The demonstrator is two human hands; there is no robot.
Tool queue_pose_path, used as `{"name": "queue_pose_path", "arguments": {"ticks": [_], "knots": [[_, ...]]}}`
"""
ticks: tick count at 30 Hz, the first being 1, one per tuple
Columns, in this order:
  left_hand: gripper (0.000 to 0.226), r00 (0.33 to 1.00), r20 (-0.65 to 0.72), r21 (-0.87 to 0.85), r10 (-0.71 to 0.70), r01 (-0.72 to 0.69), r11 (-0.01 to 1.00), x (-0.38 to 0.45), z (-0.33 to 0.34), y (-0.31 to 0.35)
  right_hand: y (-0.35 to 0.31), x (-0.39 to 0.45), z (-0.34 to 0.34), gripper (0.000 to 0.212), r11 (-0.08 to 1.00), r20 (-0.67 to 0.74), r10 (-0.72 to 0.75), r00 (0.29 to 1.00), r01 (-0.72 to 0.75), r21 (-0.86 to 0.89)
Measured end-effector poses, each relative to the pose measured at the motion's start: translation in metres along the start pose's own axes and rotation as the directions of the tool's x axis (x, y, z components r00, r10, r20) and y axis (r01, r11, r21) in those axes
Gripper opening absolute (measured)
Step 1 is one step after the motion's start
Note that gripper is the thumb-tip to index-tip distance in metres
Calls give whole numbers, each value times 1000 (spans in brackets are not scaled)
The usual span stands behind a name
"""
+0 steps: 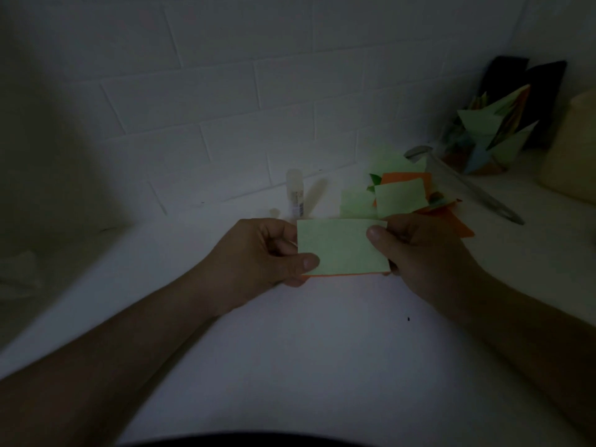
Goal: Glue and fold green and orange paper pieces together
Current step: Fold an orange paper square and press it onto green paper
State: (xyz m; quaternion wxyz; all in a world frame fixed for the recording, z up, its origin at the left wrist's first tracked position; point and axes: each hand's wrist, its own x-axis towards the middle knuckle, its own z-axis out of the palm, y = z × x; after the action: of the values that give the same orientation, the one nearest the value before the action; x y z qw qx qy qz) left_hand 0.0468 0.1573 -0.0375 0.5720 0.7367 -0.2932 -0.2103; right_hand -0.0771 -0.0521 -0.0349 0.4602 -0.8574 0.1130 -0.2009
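A light green paper rectangle (340,246) lies on top of an orange piece (342,275), of which only a thin strip shows along the bottom edge. I hold the pair above the white table. My left hand (263,253) pinches its left edge, thumb on the lower left corner. My right hand (416,253) pinches the right edge, thumb on the upper right. A glue stick (295,196) stands upright just behind the paper. The scene is dim.
A pile of loose green and orange paper pieces (398,191) lies behind my right hand. Scissors (464,185) lie to the right of it. Folded paper shapes (487,133) lean at the back right against a dark object. A white brick wall runs behind.
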Motion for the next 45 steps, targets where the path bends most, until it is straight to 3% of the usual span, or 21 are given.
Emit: {"name": "queue_pose_path", "arguments": {"ticks": [3, 7, 12, 16, 23, 26, 28, 30, 32, 33, 36, 39, 42, 45], "knots": [[26, 1000, -30, -85, 9, -12, 996, 0, 1, 0, -5, -2, 0, 18, 994, 81, 3, 997, -12, 110], [24, 1000, -13, -75, 14, -15, 997, 0, 1, 0, -3, -6, 0, 8, 999, 99, -2, 995, -3, 49], [23, 1000, 15, -52, 13, -12, 999, 0, 0, 1, -3, -3, -1, 19, 995, 135, 16, 991, -29, 91], [27, 1000, 23, -92, 21, -18, 996, 0, -1, -2, -6, 0, -4, 11, 991, 184, 1, 983, -26, 133], [13, 998, 62, -98, 3, 3, 995, 0, 0, 1, 1, 4, 0, 27, 967, 33, 112, 993, -117, 228], [21, 998, 66, -85, 4, 2, 996, -1, 0, 2, 0, 3, -2, 35, 947, 43, 116, 992, -124, 296], [12, 999, 18, -55, 41, -40, 998, -2, -1, 0, -4, 1, -1, 39, 964, 29, 64, 998, -69, 256], [23, 986, -65, 59, 152, -149, 987, -2, -5, -4, -7, -3, 1, 39, 981, -71, -27, 997, 40, 188], [8, 966, -111, 160, 234, -216, 963, -3, -6, -3, -7, -6, 2, 32, 985, -155, -162, 975, 169, 35], [7, 964, -120, 162, 238, -218, 963, -5, -6, -3, -7, -8, 2, 26, 972, -117, -233, 965, 228, -51], [29, 966, -145, 63, 214, -207, 976, -10, -7, 0, -2, -13, 4, 25, 951, -10, -289, 957, 286, -115], [34, 987, -114, -207, 116, -138, 969, -11, -12, 6, -1, -14, 3, 47, 952, -29, -251, 967, 242, -186], [18, 984, -140, -157, 107, -129, 979, -12, -11, 5, 1, -14, 0, 53, 983, 6, -165, 986, 165, -81], [20, 979, -143, -57, 142, -151, 987, -11, -7, -1, -6, -10, -1, 23, 985, -2, -70, 998, 70, 161]]}}
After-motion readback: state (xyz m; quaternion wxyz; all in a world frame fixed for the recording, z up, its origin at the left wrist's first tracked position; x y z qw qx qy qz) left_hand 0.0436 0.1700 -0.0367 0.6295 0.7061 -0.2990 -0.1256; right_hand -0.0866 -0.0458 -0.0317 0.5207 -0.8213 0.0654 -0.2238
